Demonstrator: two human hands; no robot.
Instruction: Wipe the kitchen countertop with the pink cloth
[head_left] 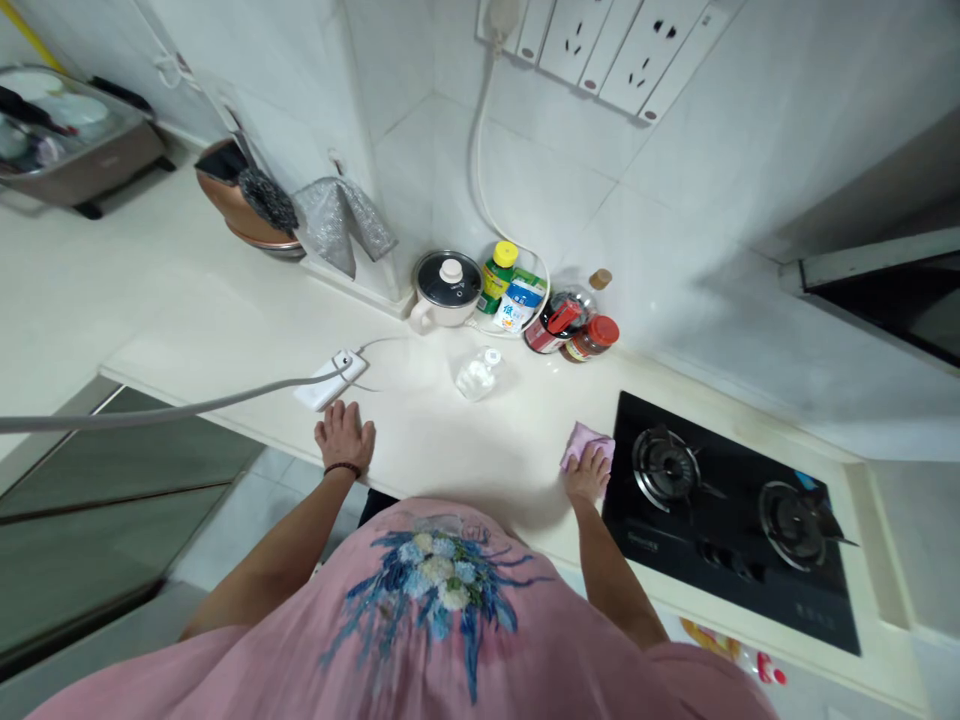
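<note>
On a clock face laid over the view, the pink cloth (pixel 587 435) lies at about four o'clock on the white counter (pixel 427 450), close by the left edge of the black hob (pixel 727 515). It is best kept flat and pressed evenly, with its loose folds tucked under the fingers so that none is caught on the hob's rim. Wide sweeps towards ten o'clock from the cloth are better avoided — the clear bottle (pixel 477 376) could be knocked there.

The cloth is covered in part by the right hand (pixel 589 475), its fingers stretched forward and slightly parted; it seems to be pressed from above, and whether any fabric is pinched cannot be told. The left hand (pixel 346 440), at eight o'clock, is laid on the counter with fingers loosely spread — nothing is held, and a white device (pixel 319 390) lies just beyond the fingertips.
</note>
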